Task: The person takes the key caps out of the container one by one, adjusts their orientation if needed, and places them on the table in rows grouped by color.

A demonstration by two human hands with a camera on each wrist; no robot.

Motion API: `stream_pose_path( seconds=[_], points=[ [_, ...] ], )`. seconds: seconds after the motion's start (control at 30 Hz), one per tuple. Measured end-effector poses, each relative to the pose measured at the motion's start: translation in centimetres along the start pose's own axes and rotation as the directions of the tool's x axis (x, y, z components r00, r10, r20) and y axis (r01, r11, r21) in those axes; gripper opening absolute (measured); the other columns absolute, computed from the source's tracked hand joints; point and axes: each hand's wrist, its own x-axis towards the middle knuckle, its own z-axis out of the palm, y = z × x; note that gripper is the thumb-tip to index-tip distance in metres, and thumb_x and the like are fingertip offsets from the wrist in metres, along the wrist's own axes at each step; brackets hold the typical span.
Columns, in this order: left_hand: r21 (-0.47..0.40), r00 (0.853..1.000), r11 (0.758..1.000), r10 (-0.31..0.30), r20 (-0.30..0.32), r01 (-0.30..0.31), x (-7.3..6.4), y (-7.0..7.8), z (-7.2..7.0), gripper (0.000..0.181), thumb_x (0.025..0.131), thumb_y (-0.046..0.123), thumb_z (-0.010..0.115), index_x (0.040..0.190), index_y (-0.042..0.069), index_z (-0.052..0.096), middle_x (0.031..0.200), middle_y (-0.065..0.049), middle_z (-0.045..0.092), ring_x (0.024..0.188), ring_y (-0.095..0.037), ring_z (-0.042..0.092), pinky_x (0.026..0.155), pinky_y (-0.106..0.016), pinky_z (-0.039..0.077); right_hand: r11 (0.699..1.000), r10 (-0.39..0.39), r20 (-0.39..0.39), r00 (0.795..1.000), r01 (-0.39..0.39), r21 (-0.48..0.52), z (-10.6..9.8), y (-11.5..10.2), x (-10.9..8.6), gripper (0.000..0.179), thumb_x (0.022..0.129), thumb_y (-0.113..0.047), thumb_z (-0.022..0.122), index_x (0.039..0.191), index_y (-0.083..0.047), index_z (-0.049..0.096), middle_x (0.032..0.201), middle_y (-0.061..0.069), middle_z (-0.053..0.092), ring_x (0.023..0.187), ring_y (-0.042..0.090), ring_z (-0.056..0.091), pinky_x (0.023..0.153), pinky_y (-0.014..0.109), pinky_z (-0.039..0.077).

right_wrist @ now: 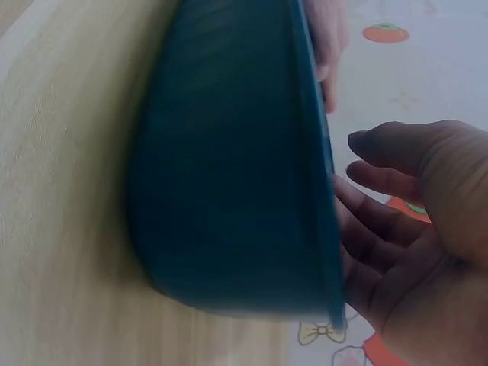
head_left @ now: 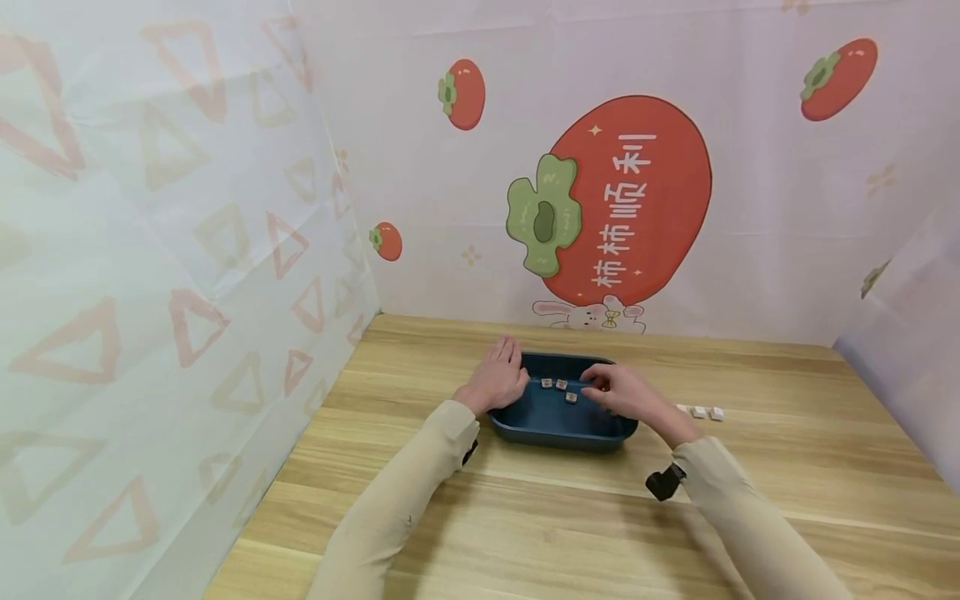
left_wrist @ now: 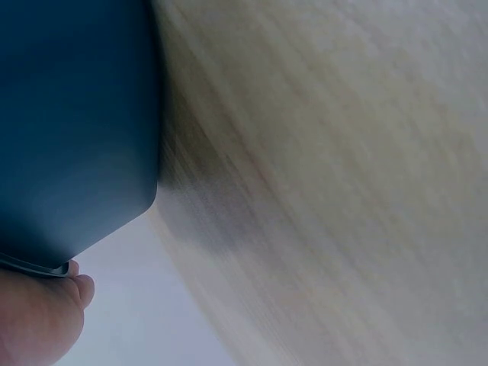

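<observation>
A dark blue oblong tray with raised sides sits on the table. Inside it lie three small whitish cubes with reddish-brown markings on top. My left hand rests on the tray's left rim, fingers extended toward the back. In the left wrist view, part of that hand shows beside the rim. Over the tray's right end is my right hand, fingers loosely bent. In the right wrist view its thumb and fingers stand apart near the rim, with nothing seen between them.
Just right of the tray, small white cubes stand in a row on the wooden table, the nearest partly hidden by my right hand. A patterned white sheet hangs behind the table, and another lines the left side.
</observation>
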Motion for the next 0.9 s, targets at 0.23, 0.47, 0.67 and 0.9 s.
stream_pose_path(
  seconds=[0.23, 0.47, 0.67, 0.9],
  points=[
    [0.011, 1.000, 1.000, -0.001, 0.003, 0.001, 0.0, 0.0, 0.4, 0.063, 0.105, 0.036, 0.020, 0.157, 0.001, 0.011, 0.166, -0.015, 0.009, 0.155, -0.027, 0.001, 0.126, -0.039, 0.007, 0.999, 0.022, 0.027, 0.999, -0.022, -0.023, 1.7, -0.1, 0.8, 0.029, 0.093, -0.018, 0.065, 0.117, -0.001, 0.065, 0.082, 0.005, 0.067, 0.058, 0.015, 0.062, 0.054, 0.027, 0.052],
    [0.005, 1.000, 1.000, -0.011, 0.004, 0.011, 0.0, 0.1, -0.1, 0.063, 0.105, 0.035, 0.021, 0.157, 0.002, 0.009, 0.166, -0.014, 0.008, 0.155, -0.027, 0.001, 0.126, -0.039, 0.007, 0.995, 0.072, 0.020, 0.997, -0.070, -0.077, 2.3, -0.7, 1.7, 0.028, 0.091, -0.019, 0.068, 0.115, -0.003, 0.067, 0.083, 0.006, 0.069, 0.061, 0.012, 0.061, 0.057, 0.028, 0.053],
    [-0.012, 1.000, 1.000, -0.011, 0.012, 0.011, -0.1, 0.0, -0.3, 0.063, 0.106, 0.034, 0.022, 0.157, 0.001, 0.009, 0.166, -0.015, 0.007, 0.155, -0.027, 0.000, 0.126, -0.039, 0.008, 0.984, 0.079, -0.016, 0.997, -0.081, -0.158, 2.7, -0.3, 2.4, 0.028, 0.090, -0.020, 0.069, 0.112, -0.004, 0.067, 0.086, 0.007, 0.069, 0.072, 0.015, 0.059, 0.070, 0.036, 0.053],
    [-0.009, 1.000, 1.000, -0.013, 0.021, 0.013, -0.2, 0.1, -0.4, 0.063, 0.106, 0.035, 0.022, 0.157, 0.002, 0.008, 0.167, -0.013, 0.004, 0.155, -0.027, -0.001, 0.126, -0.039, 0.007, 0.979, 0.131, 0.017, 0.991, -0.127, -0.160, 3.6, 0.0, 3.1, 0.032, 0.090, -0.019, 0.066, 0.118, -0.003, 0.064, 0.083, 0.008, 0.065, 0.071, 0.018, 0.056, 0.066, 0.033, 0.047]
  ],
)
